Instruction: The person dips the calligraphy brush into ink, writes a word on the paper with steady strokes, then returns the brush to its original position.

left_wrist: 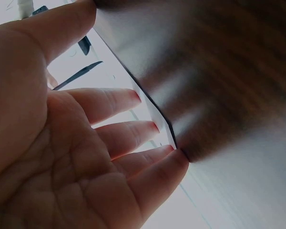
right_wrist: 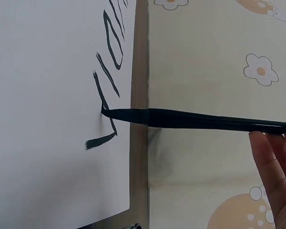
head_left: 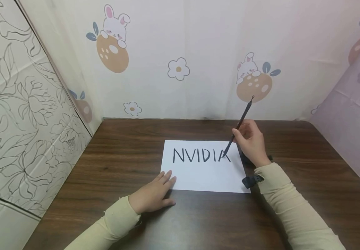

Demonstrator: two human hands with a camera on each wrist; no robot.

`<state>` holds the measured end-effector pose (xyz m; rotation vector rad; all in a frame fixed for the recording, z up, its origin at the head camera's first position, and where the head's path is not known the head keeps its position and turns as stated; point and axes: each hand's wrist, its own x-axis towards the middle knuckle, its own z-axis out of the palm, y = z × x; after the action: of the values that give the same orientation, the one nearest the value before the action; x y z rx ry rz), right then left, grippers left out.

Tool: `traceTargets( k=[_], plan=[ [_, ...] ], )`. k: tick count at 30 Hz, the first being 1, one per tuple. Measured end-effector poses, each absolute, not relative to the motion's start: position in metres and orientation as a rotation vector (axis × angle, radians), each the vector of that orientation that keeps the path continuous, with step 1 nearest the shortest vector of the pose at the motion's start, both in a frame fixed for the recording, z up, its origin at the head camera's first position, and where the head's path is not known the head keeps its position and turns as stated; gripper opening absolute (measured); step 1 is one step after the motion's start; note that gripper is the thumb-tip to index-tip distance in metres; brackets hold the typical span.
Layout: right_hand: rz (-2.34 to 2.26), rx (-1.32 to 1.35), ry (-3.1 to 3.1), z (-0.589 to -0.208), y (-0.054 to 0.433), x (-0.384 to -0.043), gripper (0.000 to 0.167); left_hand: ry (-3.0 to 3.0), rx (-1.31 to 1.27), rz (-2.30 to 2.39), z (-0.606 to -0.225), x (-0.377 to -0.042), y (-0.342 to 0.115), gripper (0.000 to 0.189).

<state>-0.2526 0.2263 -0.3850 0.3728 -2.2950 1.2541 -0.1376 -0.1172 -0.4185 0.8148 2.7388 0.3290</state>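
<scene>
A white sheet of paper [head_left: 203,177] lies on the table with NVIDIA lettered across it in black strokes. My right hand [head_left: 252,140] pinches a black calligraphy brush [head_left: 244,114] partway up its handle, and the brush leans with its looped end up and away. Seen from the right wrist, the brush's bent tip [right_wrist: 109,112] meets the paper at the left stroke of the final A. At the sheet's lower left corner my left hand [head_left: 152,194] rests with its fingers extended onto the paper and its thumb spread to the side.
The dark wood-grain table [head_left: 120,149] runs back to a wall covering [head_left: 155,90] printed with rabbits and flowers. A panel with line-drawn flowers [head_left: 39,114] stands along the left side. Black gear [head_left: 252,180] sits at my right wrist, overlapping the paper's right edge in the head view.
</scene>
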Motion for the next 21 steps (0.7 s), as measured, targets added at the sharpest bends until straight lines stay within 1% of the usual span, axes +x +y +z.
traceTargets(
  k=[21],
  plan=[
    [1.201,0.36,-2.311,-0.3819,0.2351,-0.2486,0.032,2.743,0.821,0.33,-0.4198,-0.1383,-0.1176,0.074]
  ],
)
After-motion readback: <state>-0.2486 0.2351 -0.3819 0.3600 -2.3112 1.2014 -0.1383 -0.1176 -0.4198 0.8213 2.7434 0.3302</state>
